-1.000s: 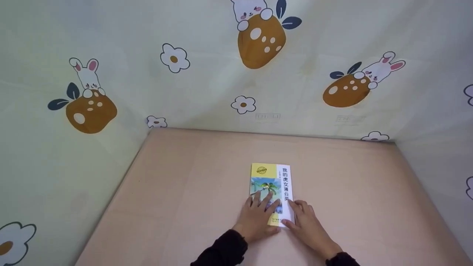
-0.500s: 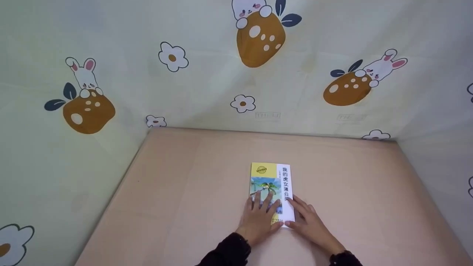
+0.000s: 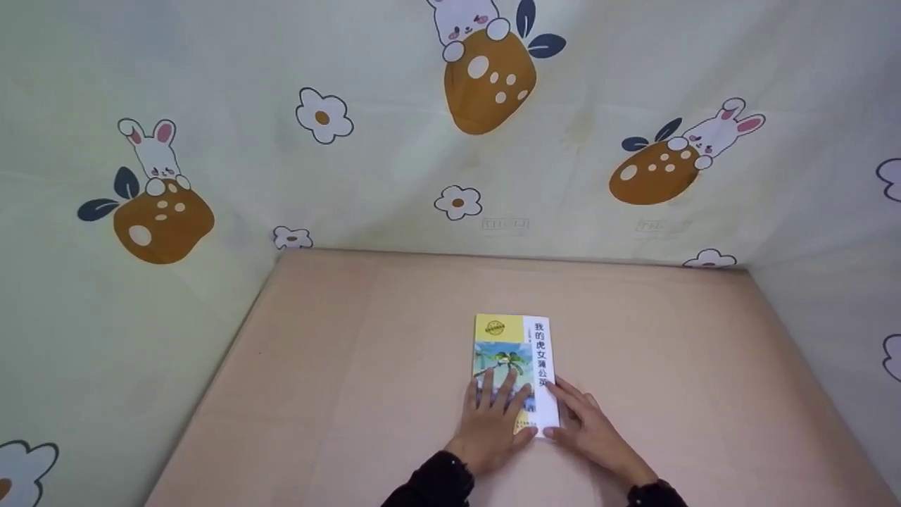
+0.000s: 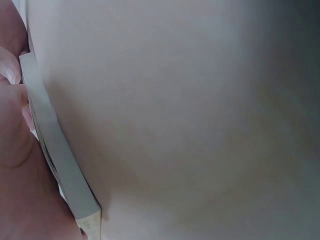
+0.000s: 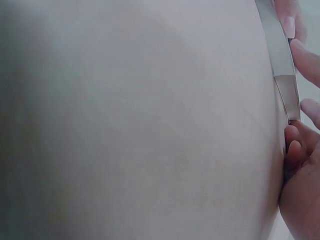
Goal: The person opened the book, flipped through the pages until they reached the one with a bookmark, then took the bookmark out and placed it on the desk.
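Note:
A paperback book (image 3: 503, 345) with a yellow, blue and white cover lies face up on the table. Across the lower part of its cover, my left hand (image 3: 490, 422) rests with fingers spread and its thumb at the bottom edge. At the lower right, my right hand (image 3: 591, 429) touches the book's right edge with its fingers, the thumb by the bottom corner. The left wrist view catches the book's side (image 4: 57, 140) standing along the fingers. In the right wrist view the book's edge (image 5: 280, 47) shows beside several fingertips (image 5: 295, 150), some of them bent.
The book lies on a pinkish-beige tabletop (image 3: 366, 338). A pale cloth wall (image 3: 394, 155) printed with rabbits, brown fruit and flowers rises behind the table and along both sides. Dark sleeves (image 3: 436, 479) cover the forearms.
The left thumb has moved up to the book's bottom edge. The right fingers have drawn together along the right edge. The book stays in place while the head view shifts slightly.

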